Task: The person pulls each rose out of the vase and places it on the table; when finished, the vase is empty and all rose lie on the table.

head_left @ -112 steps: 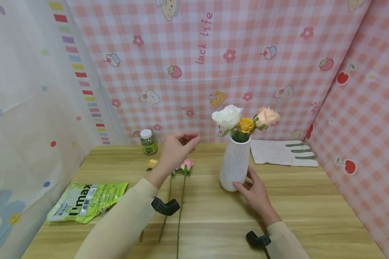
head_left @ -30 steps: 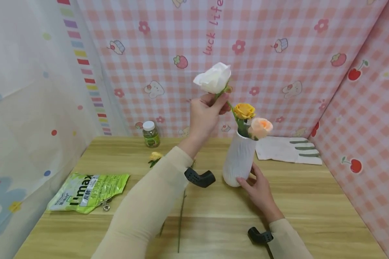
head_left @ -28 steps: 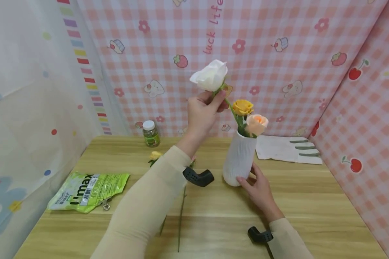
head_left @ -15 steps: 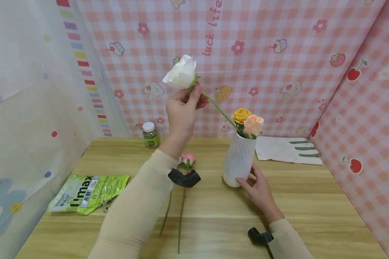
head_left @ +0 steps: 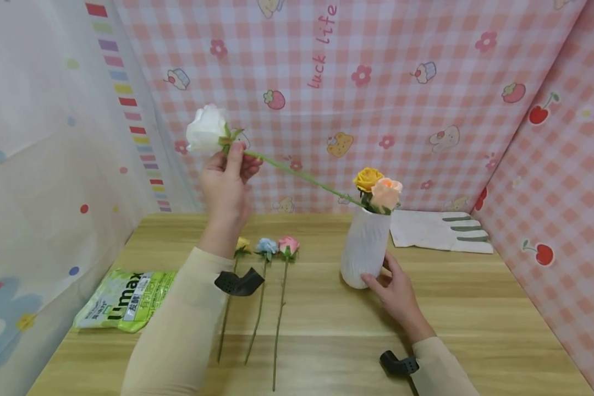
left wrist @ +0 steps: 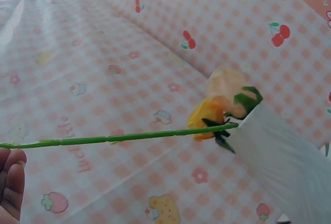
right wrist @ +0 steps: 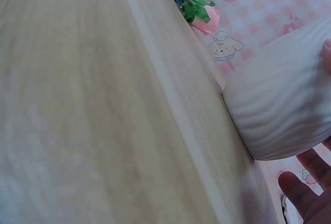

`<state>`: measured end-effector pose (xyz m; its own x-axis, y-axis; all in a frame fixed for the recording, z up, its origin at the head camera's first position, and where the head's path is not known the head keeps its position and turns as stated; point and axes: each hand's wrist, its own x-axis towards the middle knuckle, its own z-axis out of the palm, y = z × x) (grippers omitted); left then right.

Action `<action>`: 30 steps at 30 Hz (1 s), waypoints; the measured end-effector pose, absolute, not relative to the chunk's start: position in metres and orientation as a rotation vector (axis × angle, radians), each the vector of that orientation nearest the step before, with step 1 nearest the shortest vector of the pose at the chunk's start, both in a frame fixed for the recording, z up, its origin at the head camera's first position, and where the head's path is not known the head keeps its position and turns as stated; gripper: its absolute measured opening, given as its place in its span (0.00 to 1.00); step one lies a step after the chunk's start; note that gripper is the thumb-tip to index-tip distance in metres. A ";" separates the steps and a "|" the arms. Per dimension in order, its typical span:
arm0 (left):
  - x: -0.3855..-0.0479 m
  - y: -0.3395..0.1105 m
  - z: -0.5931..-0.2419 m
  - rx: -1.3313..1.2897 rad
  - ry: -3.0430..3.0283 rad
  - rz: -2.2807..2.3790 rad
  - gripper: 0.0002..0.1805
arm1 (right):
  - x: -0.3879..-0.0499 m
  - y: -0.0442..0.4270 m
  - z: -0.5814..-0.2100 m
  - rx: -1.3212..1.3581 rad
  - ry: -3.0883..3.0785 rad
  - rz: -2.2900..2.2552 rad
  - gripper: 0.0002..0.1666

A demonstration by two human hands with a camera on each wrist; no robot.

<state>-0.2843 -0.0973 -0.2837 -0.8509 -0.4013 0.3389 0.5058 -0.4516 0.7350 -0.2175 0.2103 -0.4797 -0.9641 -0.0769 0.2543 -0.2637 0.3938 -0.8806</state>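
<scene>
My left hand pinches a white rose by its green stem, just under the bloom. The stem slants down to the right, and its far end reaches the mouth of a white ribbed vase. In the left wrist view the stem crosses to the vase rim; how far it goes in is hidden. A yellow-orange rose and a peach rose stand in the vase. With thumb and fingers around its lower part, my right hand holds the vase on the wooden table.
Yellow, blue and pink flowers lie side by side on the table. A green bag is at the left, partly behind my left sleeve. A white glove-like cloth lies behind the vase at right.
My left hand took hold of the white rose, which stood in the vase, and drew it up and leftward. Its stem now shows almost fully. My right hand stays on the vase.
</scene>
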 end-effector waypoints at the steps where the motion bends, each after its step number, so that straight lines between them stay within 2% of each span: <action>1: -0.283 -0.101 -0.285 -0.141 -1.197 -2.299 0.13 | -0.218 0.211 -0.481 0.307 -2.478 1.605 0.41; 6: -0.278 -0.118 -0.294 -0.098 -1.192 -2.299 0.13 | -0.225 0.217 -0.503 0.291 -2.483 1.612 0.43; 13: -0.277 -0.110 -0.328 -0.137 -1.623 -2.270 0.14 | -0.233 0.222 -0.515 0.274 -2.469 1.607 0.44; 23: -0.292 -0.058 -0.412 -0.148 -2.210 -2.108 0.14 | -0.224 0.216 -0.493 0.276 -2.474 1.623 0.42; 30: -0.295 -0.036 -0.454 -0.124 -2.488 -1.904 0.15 | -0.216 0.210 -0.477 0.297 -2.486 1.600 0.41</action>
<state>-0.2955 -0.0361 -0.4536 -0.9969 0.0588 0.0528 0.0663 0.2590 0.9636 -0.2158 0.2097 -0.4770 -0.9656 -0.0744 0.2490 -0.2575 0.4046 -0.8775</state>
